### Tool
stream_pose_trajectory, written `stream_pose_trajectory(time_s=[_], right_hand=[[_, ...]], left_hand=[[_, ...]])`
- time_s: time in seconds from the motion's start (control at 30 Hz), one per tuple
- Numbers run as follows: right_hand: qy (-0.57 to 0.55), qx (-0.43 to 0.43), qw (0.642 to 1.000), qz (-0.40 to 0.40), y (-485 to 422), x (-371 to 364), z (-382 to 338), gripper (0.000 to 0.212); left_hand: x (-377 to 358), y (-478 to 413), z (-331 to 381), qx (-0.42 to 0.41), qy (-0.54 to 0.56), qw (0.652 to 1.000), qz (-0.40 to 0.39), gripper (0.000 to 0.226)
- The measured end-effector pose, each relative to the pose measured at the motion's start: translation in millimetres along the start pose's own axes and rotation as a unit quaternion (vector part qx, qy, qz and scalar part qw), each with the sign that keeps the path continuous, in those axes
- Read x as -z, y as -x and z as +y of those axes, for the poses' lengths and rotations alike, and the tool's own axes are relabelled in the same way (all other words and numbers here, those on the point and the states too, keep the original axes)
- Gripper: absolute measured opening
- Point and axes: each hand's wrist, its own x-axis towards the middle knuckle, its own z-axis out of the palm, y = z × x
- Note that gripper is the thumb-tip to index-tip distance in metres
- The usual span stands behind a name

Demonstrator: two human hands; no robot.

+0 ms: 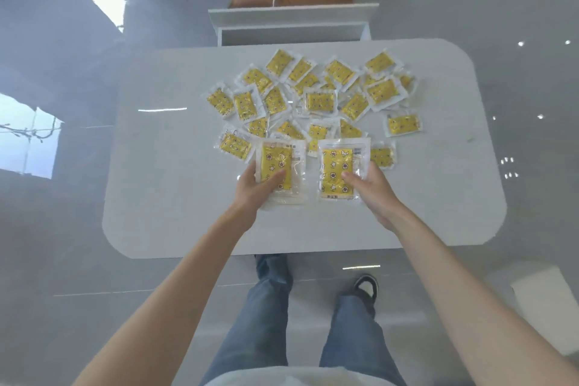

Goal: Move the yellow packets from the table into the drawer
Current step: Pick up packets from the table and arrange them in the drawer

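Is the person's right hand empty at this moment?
No: the right hand holds a yellow packet, thumb across its front, over the table.

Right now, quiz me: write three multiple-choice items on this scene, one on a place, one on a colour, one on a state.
1. Where does the drawer stand?
A) beyond the far edge of the table
B) left of the table
C) beside the shoe

2. What colour are the packets heaped on the table?
A) red
B) yellow
C) blue

3. What are the left hand and the right hand doing?
A) both lie idle
B) only one holds a packet
C) each holds a packet

Answers:
1 A: the open white drawer shows just past the far edge.
2 B: yellow shows on every packet.
3 C: each grip closes on its own packet above the near side of the heap.
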Motion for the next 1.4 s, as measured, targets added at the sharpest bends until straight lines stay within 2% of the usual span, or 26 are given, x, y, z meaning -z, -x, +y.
stream_pose_trajectory(time_s=[0.13,0.2,0.3,0.4,0.47,0.6,0.63,0.73,0.77,0.83,0.87,0.97,1.0,1.1,1.2,1.27,1.4], right_hand=[[-0.027,0.011,0.999,0.018,27,52,11,0.051],[-0.04,0.007,0.999,0.025,41,84,20,0.051],[-0.044,0.016,0.998,0.036,63,140,34,0.033],[-0.045,0.022,0.998,0.047,85,196,47,0.029],[-0.049,0.017,0.997,0.058,96,231,56,0.033],[-0.042,0.0,0.996,0.075,105,287,65,0.057],[-0.041,-0.002,0.996,0.078,105,298,65,0.061],[-0.046,-0.007,0.996,0.081,98,330,59,0.065],[-0.046,-0.009,0.995,0.084,93,340,55,0.065],[-0.047,-0.012,0.994,0.095,81,362,46,0.065],[-0.047,-0.012,0.994,0.1,74,374,41,0.064],[-0.049,-0.007,0.992,0.117,52,409,18,0.047],[-0.042,-0.005,0.991,0.127,45,420,10,0.042],[-0.025,0.008,0.989,0.149,24,456,-18,0.035],[0.019,0.028,0.985,0.172,3,498,-45,0.031],[0.036,0.038,0.983,0.175,-13,525,-62,0.031],[0.074,0.035,0.986,0.147,-55,576,-81,0.045]], left_hand=[[-53,28,4,-0.008,-0.023,0.999,-0.041,0.026],[-87,43,0,-0.01,-0.045,0.998,-0.05,0.027],[-144,66,-9,-0.013,-0.065,0.996,-0.054,0.031],[-200,87,-16,-0.008,-0.08,0.995,-0.06,0.034],[-234,96,-16,0.001,-0.095,0.994,-0.056,0.04],[-289,103,-9,0.014,-0.104,0.993,-0.062,0.05],[-301,104,-4,0.013,-0.1,0.993,-0.067,0.057],[-334,92,6,0.016,-0.1,0.993,-0.062,0.105],[-344,83,8,0.017,-0.097,0.994,-0.056,0.111],[-368,73,23,0.016,-0.094,0.994,-0.049,0.106],[-382,72,33,0.017,-0.088,0.995,-0.046,0.096],[-428,58,63,0.006,-0.082,0.996,-0.047,0.032],[-442,50,72,0.001,-0.079,0.996,-0.046,0.026],[-488,33,102,-0.004,-0.069,0.996,-0.049,0.043],[-534,17,127,-0.011,-0.055,0.997,-0.062,0.031],[-560,6,141,-0.01,-0.042,0.997,-0.065,0.031],[-605,-19,160,-0.003,-0.01,0.999,-0.052,0.03]])
